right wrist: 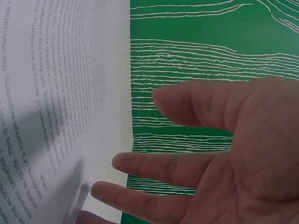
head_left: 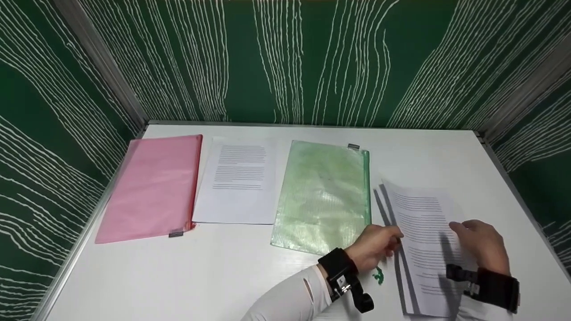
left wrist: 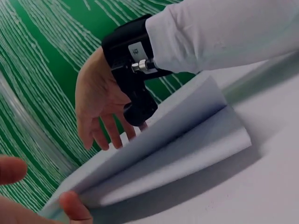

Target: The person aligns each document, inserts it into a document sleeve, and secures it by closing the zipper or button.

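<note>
Printed sheets of paper (head_left: 424, 236) are raised off the table at the right, their left side bowed up over a dark shadow. In the left wrist view, a gap parts the upper and lower layers of paper (left wrist: 205, 140). My left hand (head_left: 374, 247) holds the raised left edge, its fingers curled and partly hidden. My right hand (head_left: 484, 243) is at the right edge. In the right wrist view, its fingers (right wrist: 159, 170) are straight and spread, the lower ones beside the page; the thumb stands apart from the paper.
A green zip folder (head_left: 323, 196) lies left of the sheets, with a small green tassel (head_left: 378, 275) below it. Farther left are another printed page (head_left: 236, 203) and a pink zip folder (head_left: 149, 189). Green walls (head_left: 241, 58) with white lines border the white table (head_left: 178, 276).
</note>
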Demonstrator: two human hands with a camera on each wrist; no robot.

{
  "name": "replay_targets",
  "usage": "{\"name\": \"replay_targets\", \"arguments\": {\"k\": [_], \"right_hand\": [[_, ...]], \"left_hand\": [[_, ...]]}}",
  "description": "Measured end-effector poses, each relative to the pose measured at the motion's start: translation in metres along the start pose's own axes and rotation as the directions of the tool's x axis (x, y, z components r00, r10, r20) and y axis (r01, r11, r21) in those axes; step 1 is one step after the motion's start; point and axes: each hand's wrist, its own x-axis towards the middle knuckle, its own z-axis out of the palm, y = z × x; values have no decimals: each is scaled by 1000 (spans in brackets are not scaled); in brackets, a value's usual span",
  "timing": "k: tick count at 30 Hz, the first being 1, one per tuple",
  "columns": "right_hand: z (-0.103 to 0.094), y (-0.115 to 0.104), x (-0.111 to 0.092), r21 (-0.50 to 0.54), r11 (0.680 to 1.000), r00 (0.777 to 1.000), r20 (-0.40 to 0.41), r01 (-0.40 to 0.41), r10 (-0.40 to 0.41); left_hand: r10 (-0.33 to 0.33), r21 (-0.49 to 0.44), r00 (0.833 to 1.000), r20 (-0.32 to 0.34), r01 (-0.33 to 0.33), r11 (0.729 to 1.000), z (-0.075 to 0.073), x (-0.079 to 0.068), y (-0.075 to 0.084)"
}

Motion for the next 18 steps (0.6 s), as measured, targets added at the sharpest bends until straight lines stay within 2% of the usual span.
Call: {"name": "replay_targets", "arguments": {"k": [4,7,10,12,16,17,18], "right_hand": [[-2,1,0,6,1000,1000,19,-3,3],[-2,1,-1,11,1000,1000,21,-3,2],[-2,0,-1,4,1000,1000,16,-13,13],[-2,-2,-1,-10,1000,1000,5,-27,27],[-1,-5,1,-34,998,998,-2,-55,55],[-1,-5,1,-37,998,999,-2,-53,53],[-2,-5,2,-36,998,999,5,-50,50]], "left_hand": [[42,169,998,44,-49,984,0,-3,1],[98,306,992,81,-119,945,-1,-6,1],[156,424,971,182,-220,878,-3,-7,1],[201,487,943,264,-310,816,-4,-6,0],[257,599,909,328,-410,688,-6,-6,-3],[266,617,907,327,-418,667,-7,-6,-4],[272,624,906,325,-422,658,-9,-7,-4]]}}
